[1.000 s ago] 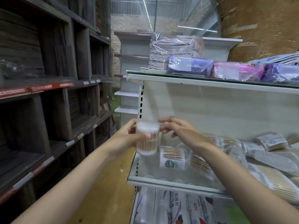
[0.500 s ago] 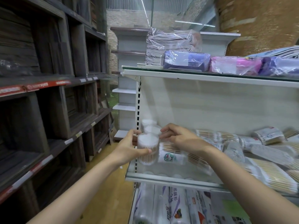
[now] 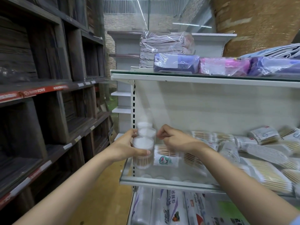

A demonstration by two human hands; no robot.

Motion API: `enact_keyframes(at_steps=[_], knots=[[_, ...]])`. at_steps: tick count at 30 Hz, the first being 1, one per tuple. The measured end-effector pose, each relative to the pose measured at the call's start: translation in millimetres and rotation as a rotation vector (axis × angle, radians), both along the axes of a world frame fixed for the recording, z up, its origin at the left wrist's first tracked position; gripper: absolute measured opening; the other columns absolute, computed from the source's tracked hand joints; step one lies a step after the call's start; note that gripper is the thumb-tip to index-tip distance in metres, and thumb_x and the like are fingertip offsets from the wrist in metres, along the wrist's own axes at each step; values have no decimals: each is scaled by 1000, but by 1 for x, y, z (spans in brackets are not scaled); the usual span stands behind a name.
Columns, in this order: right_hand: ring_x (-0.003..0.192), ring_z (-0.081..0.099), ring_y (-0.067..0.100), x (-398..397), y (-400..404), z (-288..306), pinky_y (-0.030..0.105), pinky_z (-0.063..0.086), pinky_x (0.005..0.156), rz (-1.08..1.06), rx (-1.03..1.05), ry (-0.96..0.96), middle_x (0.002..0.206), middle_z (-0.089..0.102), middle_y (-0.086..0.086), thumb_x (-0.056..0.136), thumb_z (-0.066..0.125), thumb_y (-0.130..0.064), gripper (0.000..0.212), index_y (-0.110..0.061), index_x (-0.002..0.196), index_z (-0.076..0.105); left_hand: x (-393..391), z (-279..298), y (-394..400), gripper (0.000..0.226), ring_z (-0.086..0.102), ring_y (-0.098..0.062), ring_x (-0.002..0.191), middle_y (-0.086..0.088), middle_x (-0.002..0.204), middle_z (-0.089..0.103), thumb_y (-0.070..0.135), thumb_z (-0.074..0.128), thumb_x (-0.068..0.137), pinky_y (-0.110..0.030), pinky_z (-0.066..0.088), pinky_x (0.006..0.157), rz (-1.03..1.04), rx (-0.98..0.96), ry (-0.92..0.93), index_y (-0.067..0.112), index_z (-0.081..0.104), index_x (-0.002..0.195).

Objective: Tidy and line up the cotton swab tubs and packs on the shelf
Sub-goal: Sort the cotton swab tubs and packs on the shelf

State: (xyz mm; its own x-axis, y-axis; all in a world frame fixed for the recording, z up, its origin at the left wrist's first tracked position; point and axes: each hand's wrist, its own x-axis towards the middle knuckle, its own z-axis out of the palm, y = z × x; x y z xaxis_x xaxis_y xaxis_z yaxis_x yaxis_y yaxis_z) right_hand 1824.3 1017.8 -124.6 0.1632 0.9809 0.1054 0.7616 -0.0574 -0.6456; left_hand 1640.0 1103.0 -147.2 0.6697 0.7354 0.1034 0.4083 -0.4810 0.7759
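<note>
1. Front cotton swab tub [image 3: 143, 153]: clear, white-lidded, upright at left end of glass shelf [image 3: 164, 181]; whether base already rests on the glass, not clear.
2. Two further tubs [image 3: 145, 129]: directly behind, in a file running back toward rear panel; front tub likely held so as to join that line.
3. Left hand [image 3: 125, 147]: thumb and fingers curled round front tub, gripping it from the left.
4. Right hand [image 3: 176, 138]: fingers loosely curled, holding nothing, just right of the file.
5. Labelled swab box [image 3: 165, 157]: lying immediately right of front tub; little side room.
6. Swab packs [image 3: 266, 168]: heaped untidily further right, not yet lined up.
7. Shelf front lip: close before the tub; open room only rearward and upward.
</note>
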Motion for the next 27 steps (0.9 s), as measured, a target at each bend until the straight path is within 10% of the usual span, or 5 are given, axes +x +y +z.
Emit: enact_keyframes(at_steps=[18, 23, 27], knots=[[115, 57, 17, 7, 0, 3, 28, 42, 96, 57, 84, 53, 120, 63, 8, 83, 39, 5, 35, -19, 102, 54, 7, 13, -10, 94, 34, -16, 127, 4, 132, 28, 59, 74, 64, -38, 38, 105, 65, 250, 141, 29, 29, 141], [108, 59, 12, 21, -11, 11, 5, 42, 73, -19, 182, 142, 116, 64, 6, 83, 35, 9, 35, -16, 99, 55, 36, 28, -33, 80, 19, -12, 135, 4, 139, 34, 62, 67, 70, -33, 19, 114, -68, 518, 258, 29, 37, 137], [111, 59, 13, 31, -20, 13, 32, 47, 91, -75, 231, 205, 115, 65, 5, 83, 33, 9, 36, -18, 93, 54, 67, 24, -42, 79, 27, -19, 135, 0, 136, 46, 66, 61, 72, -44, -2, 117, -219, 713, 642, 22, 42, 135]])
